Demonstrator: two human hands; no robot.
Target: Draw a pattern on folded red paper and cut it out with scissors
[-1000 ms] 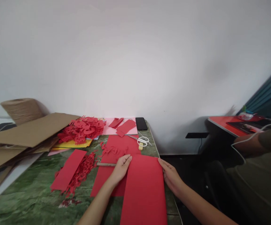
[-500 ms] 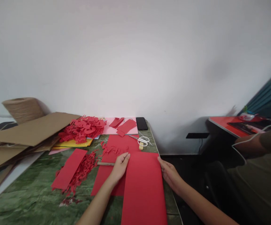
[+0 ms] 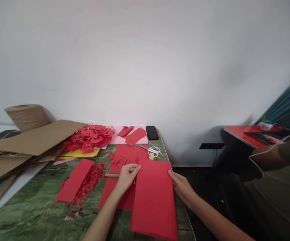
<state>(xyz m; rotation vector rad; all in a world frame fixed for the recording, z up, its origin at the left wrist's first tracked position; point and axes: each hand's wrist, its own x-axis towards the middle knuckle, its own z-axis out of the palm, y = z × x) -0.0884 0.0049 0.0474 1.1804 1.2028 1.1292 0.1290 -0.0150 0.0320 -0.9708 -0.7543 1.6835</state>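
Observation:
A large red paper sheet (image 3: 153,197) lies on the green marbled table (image 3: 34,211) at its near right corner. My left hand (image 3: 126,177) grips the sheet's far left corner, fingers curled on the edge. My right hand (image 3: 182,187) holds the sheet's right edge, over the table's side. A thin craft knife (image 3: 111,175) lies just left of my left hand. Another red sheet (image 3: 115,194) lies under my left wrist.
White scissors (image 3: 153,151) and a small eraser sit beyond the sheet, a black phone (image 3: 151,132) at the far edge. Red cut-outs (image 3: 89,137), a red strip (image 3: 75,180), scraps, cardboard (image 3: 31,140) and a twine spool (image 3: 26,117) fill the left. Another person (image 3: 278,177) sits at right.
The red sheet has slid slightly away from me and turned a little, its near edge now showing. My left hand has closed more on the corner.

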